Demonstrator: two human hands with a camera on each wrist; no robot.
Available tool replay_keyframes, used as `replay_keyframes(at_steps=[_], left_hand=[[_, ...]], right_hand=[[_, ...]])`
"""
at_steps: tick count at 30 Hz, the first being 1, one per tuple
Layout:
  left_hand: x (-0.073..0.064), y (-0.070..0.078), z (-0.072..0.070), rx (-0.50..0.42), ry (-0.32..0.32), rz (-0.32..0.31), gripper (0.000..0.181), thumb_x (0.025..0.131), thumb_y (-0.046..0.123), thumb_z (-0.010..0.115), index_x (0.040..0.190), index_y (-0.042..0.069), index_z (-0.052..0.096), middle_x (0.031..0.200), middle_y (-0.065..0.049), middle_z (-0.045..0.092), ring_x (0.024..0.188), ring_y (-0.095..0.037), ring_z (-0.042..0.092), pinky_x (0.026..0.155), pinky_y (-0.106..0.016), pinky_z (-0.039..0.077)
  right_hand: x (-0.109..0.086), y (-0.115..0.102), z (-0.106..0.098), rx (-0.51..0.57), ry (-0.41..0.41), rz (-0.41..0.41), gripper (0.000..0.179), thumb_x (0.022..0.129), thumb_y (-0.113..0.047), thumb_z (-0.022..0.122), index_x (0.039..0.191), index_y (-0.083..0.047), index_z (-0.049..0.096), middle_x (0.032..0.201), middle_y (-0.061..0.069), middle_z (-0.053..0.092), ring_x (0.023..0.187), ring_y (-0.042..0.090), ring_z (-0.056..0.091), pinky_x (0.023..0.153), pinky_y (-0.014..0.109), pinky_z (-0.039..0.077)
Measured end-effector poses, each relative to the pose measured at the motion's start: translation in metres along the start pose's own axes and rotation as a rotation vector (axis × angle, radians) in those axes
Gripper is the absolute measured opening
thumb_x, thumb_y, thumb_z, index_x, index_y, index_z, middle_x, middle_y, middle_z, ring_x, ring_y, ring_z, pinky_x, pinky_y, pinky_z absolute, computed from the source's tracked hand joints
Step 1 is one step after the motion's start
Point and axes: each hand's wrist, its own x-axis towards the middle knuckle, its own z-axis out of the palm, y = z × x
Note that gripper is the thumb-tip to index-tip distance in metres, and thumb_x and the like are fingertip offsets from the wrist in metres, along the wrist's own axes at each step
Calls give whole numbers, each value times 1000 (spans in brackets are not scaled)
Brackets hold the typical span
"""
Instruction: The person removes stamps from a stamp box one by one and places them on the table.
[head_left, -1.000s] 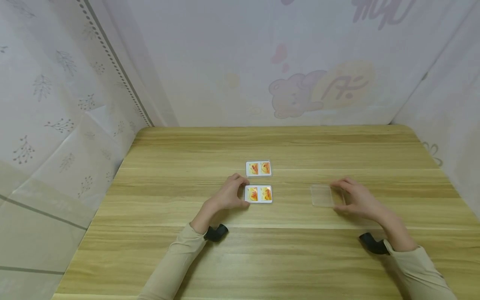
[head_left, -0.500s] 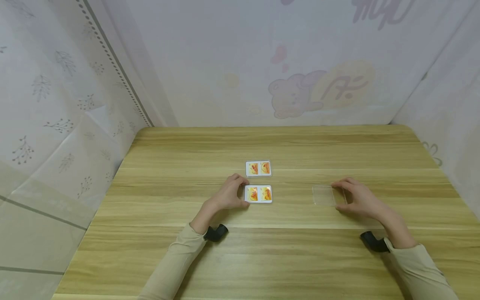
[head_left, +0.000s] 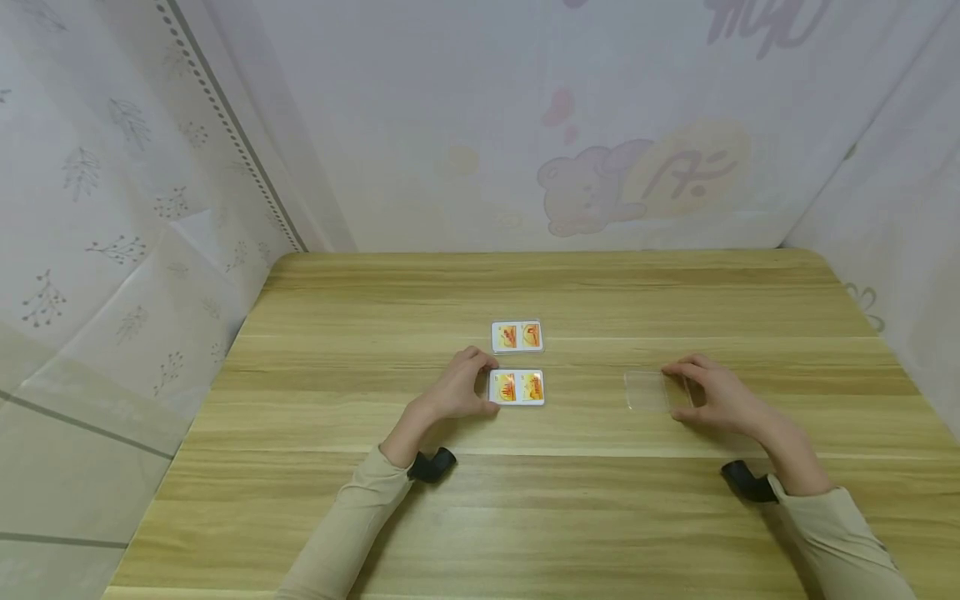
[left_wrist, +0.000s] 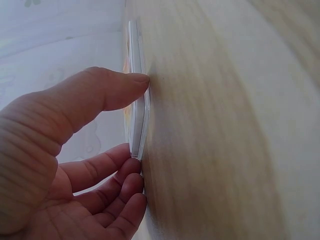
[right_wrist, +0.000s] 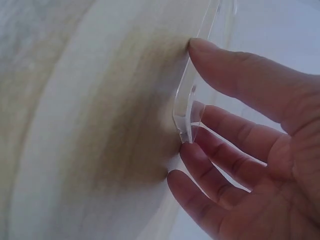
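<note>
My left hand (head_left: 459, 388) holds a flat white case with two orange pictures (head_left: 517, 388) by its left end. In the left wrist view the thumb (left_wrist: 120, 89) presses one long edge of this case (left_wrist: 136, 112), and the fingertips meet its other side. To the right, my right hand (head_left: 712, 396) pinches a clear plastic cover (head_left: 645, 392). Thumb and fingers sit on opposite edges of the cover (right_wrist: 186, 97) in the right wrist view, and a shadow falls on the table beside it. A second white case with orange pictures (head_left: 517, 337) lies just behind the first.
All of this is on or over a wood-grain table (head_left: 570, 517). Pale patterned curtains (head_left: 420, 125) hang along its back and sides. A black wrist device (head_left: 433, 466) is worn at the left cuff, another black device (head_left: 747, 483) at the right cuff.
My right hand has shifted very slightly to the right with the clear plastic cover, mostly in the first half second. The left hand and both white cases have not visibly moved.
</note>
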Motion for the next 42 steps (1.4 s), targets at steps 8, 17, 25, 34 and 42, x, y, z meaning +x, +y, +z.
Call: replay_keyframes(at_steps=[8,17,25,34,42], left_hand=[[0,1,-1,8,0,8,55,68,10,82,113,-5,56,109,-13,52,104,-28,46,94,-41,39],[2,0,0,-1,-1,-4,55,67,10,82,113,-4,56,110,-13,52,106,-28,46,94,-41,39],[1,-1,1,-3,-1,2,55,67,9,82,113,-5,56,109,-13,52,105,-28,46,94,-41,39],[-1,0,0,-8,-3,-8,55,67,10,82,114,-5,56,110,-13,52,106,-28,45,95,-41,38],[0,0,-1,1,1,-6,56,67,11,83,114,-4,56,110,-12,52,106,-28,46,95,-41,38]], right_hand=[[1,-5,-3,8,-7,51,60,65,-11,85,115,9,58,107,20,56,95,36,54,78,52,45],[9,-17,-7,-22,83,26,51,67,-11,83,108,10,61,99,20,60,87,35,59,71,49,49],[18,-25,-6,-10,103,7,45,70,-8,80,106,10,61,96,20,62,85,34,60,70,46,51],[31,-35,2,27,137,-27,39,71,-3,78,104,10,62,96,19,63,83,32,61,68,44,53],[41,-43,8,83,106,-2,34,77,-3,74,106,11,61,99,22,62,88,37,62,73,46,52]])
